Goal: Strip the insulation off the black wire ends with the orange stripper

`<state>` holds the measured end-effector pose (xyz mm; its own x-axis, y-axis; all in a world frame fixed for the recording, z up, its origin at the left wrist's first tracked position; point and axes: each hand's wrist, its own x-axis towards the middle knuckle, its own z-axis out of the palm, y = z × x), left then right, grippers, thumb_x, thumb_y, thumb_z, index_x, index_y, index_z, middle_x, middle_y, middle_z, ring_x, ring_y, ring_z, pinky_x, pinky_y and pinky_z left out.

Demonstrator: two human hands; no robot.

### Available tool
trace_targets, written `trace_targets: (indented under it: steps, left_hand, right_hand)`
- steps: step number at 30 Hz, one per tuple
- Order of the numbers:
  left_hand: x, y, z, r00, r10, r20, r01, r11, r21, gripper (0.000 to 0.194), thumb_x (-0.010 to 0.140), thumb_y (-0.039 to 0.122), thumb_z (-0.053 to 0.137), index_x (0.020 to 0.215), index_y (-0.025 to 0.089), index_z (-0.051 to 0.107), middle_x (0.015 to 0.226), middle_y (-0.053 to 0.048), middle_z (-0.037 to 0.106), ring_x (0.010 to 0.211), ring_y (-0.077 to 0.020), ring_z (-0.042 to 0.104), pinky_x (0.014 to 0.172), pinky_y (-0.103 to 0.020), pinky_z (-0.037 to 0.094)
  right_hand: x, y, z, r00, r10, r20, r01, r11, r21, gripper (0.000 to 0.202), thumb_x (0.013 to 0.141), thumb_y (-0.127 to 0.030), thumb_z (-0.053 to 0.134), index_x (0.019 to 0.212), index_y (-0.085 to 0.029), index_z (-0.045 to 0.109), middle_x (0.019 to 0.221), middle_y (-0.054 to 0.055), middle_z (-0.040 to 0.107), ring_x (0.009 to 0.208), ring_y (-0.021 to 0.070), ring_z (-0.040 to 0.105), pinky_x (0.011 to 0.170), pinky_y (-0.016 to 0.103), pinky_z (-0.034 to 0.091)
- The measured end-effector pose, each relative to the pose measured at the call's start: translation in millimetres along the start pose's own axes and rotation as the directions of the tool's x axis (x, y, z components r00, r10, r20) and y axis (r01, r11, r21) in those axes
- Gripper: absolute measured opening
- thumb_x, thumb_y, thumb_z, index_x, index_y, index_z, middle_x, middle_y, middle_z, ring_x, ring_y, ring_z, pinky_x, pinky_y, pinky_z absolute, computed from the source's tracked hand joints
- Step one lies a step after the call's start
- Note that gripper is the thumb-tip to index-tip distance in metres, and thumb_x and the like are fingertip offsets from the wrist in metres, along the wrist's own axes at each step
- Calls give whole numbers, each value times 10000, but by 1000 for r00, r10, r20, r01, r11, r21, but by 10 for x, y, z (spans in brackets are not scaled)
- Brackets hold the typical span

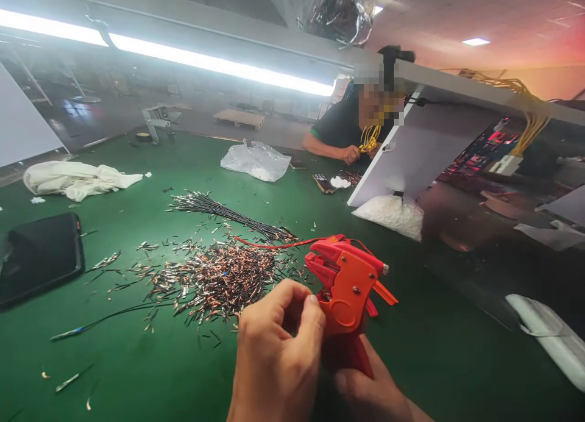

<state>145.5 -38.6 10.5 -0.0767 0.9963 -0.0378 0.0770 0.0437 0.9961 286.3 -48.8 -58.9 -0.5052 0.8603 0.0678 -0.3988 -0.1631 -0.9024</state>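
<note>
My right hand [375, 388] is wrapped round the handle of a red and orange wire stripper [350, 282], whose jaws point left. My left hand [281, 343] is pinched beside the tool's jaws, thumb against fingers; what it holds is hidden. A black wire [123, 314] with a blue mark runs from the left towards the pile and my left hand. Behind my left hand lies a heap of short stripped wire ends [219, 278]. A bundle of black wires [228, 211] with bared tips lies beyond the heap.
A black phone [41, 257] lies at the left, below a white cloth [80, 179]. Further back are a clear plastic bag [256, 160], a small keypad phone [323, 183] and a tied white bag [390, 214]. Across the green table [173, 373], a person [338, 129] holds yellow wires.
</note>
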Motion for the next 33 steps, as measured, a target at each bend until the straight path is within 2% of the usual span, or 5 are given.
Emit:
trace_targets:
  steps: [4, 7, 11, 24, 33]
  left_hand:
    - [39, -18, -37, 985, -115, 129, 124, 990, -63, 266, 809, 344, 551, 582, 206, 534, 466, 28, 519, 398, -101, 451, 414, -222, 330]
    - [70, -69, -43, 971, -164, 173, 183, 977, -105, 252, 793, 339, 569, 584, 207, 517, 464, 37, 510, 398, -98, 447, 416, -218, 329]
    - [113, -105, -45, 973, -173, 152, 194, 972, -132, 268, 780, 364, 592, 579, 200, 523, 495, 44, 498, 422, -96, 441, 431, -219, 336]
    - [187, 14, 9, 978, -192, 84, 205, 960, -189, 276, 643, 351, 614, 484, 199, 447, 435, 80, 386, 429, -58, 293, 415, -182, 242]
    - [193, -268, -88, 953, -240, 183, 289, 901, -323, 289, 692, 363, 648, 548, 208, 452, 390, 107, 328, 356, -36, 198, 363, -174, 129]
  right_hand:
    - [10, 1, 11, 997, 57, -57, -61, 997, -57, 262, 805, -198, 634, 1057, -217, 701, 987, 90, 696, 1002, 294, 627, 926, 440, 463]
    - [40, -33, 19, 998, 61, 0, -61, 994, -88, 247, 808, -360, 668, 985, -191, 700, 901, 96, 674, 930, 295, 614, 862, 430, 472]
    - [79, -34, 23, 1000, -3, -14, 1, 994, -111, 353, 824, -531, 651, 911, -189, 649, 778, 56, 609, 760, 226, 551, 727, 363, 444]
    - [-5, -20, 47, 975, 4, -222, -101, 899, -426, 409, 917, -571, 528, 736, -211, 454, 588, -57, 347, 514, 108, 320, 466, 245, 321]
    - [-32, -17, 141, 957, 98, -271, -178, 942, -286, 473, 840, -656, 592, 716, -225, 443, 580, -64, 326, 494, 106, 311, 463, 268, 291]
